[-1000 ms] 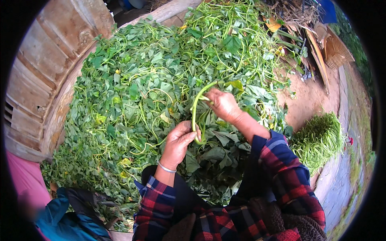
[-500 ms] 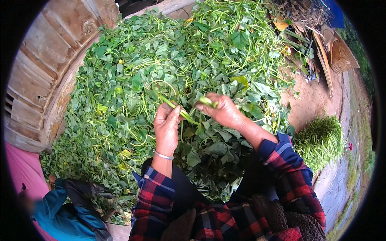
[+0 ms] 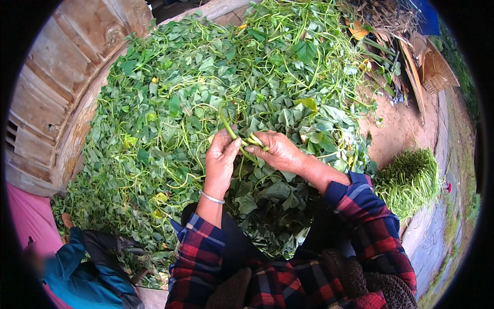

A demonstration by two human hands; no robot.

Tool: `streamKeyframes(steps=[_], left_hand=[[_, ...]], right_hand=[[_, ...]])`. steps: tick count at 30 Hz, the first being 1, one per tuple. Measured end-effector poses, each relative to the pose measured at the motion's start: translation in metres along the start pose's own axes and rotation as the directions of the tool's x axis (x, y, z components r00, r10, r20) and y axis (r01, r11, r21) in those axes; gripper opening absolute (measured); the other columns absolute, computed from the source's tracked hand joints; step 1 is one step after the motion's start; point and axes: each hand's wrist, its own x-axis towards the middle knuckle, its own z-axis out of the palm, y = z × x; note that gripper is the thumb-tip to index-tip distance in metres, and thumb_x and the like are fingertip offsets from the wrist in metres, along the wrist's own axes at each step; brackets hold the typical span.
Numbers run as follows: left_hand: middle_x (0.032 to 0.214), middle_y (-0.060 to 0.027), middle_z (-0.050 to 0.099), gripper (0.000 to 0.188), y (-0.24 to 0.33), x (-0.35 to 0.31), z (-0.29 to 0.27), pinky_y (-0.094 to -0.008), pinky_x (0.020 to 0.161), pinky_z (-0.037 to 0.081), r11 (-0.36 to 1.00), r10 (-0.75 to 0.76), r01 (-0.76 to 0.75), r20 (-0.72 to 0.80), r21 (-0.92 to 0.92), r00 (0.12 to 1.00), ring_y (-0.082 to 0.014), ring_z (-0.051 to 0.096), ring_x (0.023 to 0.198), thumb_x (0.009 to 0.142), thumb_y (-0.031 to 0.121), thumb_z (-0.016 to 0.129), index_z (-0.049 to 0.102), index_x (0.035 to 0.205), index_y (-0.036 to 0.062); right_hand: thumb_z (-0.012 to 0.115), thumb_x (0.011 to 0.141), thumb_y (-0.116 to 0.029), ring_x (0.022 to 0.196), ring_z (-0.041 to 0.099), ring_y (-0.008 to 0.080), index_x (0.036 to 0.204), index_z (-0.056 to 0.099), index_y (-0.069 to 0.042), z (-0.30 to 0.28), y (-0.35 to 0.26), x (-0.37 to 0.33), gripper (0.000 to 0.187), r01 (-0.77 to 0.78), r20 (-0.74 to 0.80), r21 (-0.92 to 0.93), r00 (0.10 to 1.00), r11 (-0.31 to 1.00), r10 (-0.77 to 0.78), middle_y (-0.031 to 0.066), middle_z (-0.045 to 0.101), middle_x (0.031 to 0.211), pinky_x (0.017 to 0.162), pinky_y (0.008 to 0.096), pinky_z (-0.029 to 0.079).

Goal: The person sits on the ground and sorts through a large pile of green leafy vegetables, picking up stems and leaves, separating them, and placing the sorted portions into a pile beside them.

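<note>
Pinching the stem (image 3: 227, 125) in my left hand (image 3: 219, 158) above the leaves (image 3: 278, 191), my right hand (image 3: 280, 152) clamped on pieces (image 3: 258, 142) just beside, I judge it light, crisp, apt to snap under hard bending, best gripped lightly near mid-length.

Bracelet (image 3: 211, 197) is smooth, shiny silver-coloured metal, the plaid sleeves (image 3: 198, 250) near it are soft-looking matt cloth, and the brown trim (image 3: 387, 291) at the near edge is way rougher, kinda like a fuzzy knit. The held green stem (image 3: 226, 125) looks smooth with a bit of sheen, while the leaf pile (image 3: 154, 113) under it is mostly dull and crinkly. Over on the left the wall (image 3: 56, 98) is weathered bare wood, scuffed and unpolished, the ground (image 3: 388, 129) on the right is dry-looking matt earth, and the basket-like thing (image 3: 437, 71) at far right has a coarse woven surface.
</note>
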Motion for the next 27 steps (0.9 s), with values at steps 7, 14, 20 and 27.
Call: streamKeyframes(steps=[7,14,20,27], left_hand=[[0.103,-0.0029,0.059,0.034,0.004,0.0,-0.009,-0.0229,0.074,0.045,0.998,-0.058,0.058,0.077,0.0,0.995,-0.01,0.055,0.089,0.086,0.009,0.059,0.051,0.118,0.0009],[0.093,-0.0003,0.061,0.03,0.012,-0.001,0.001,-0.0211,0.066,0.044,0.987,-0.108,0.091,0.132,0.131,0.985,-0.007,0.054,0.076,0.085,0.009,0.06,0.055,0.115,0.0034],[0.092,-0.0005,0.061,0.03,0.012,0.0,-0.007,-0.0214,0.067,0.045,0.978,-0.127,0.085,0.224,0.189,0.966,-0.0075,0.055,0.076,0.086,0.008,0.059,0.055,0.114,0.002],[0.091,-0.0065,0.062,0.026,0.014,0.0,-0.023,-0.0256,0.065,0.051,0.992,-0.034,0.031,0.027,0.121,0.999,-0.0139,0.06,0.075,0.086,0.004,0.053,0.057,0.112,0.0029]], right_hand=[[0.062,0.083,-0.015,0.076,0.055,0.0318,0.093,0.051,-0.007,-0.008,0.009,0.005,0.018,0.22,-0.011,-0.045,0.975,0.974,-0.221,0.0101,0.054,0.08,0.065,0.0371,0.046],[0.058,0.084,-0.026,0.078,0.056,0.0343,0.093,0.053,-0.007,-0.026,0.02,0.007,0.021,0.185,-0.013,-0.177,0.982,0.967,-0.19,0.0114,0.055,0.082,0.066,0.0413,0.047],[0.059,0.084,-0.026,0.079,0.06,0.03,0.096,0.058,-0.01,-0.026,0.027,0.011,0.02,-0.004,-0.043,-0.171,0.999,0.985,-0.003,0.0108,0.059,0.084,0.069,0.0381,0.051],[0.06,0.088,-0.02,0.075,0.051,0.007,0.097,0.062,-0.006,-0.111,0.08,0.003,0.017,-0.122,-0.689,0.361,0.633,0.925,0.352,-0.0014,0.061,0.082,0.069,0.0229,0.044]])
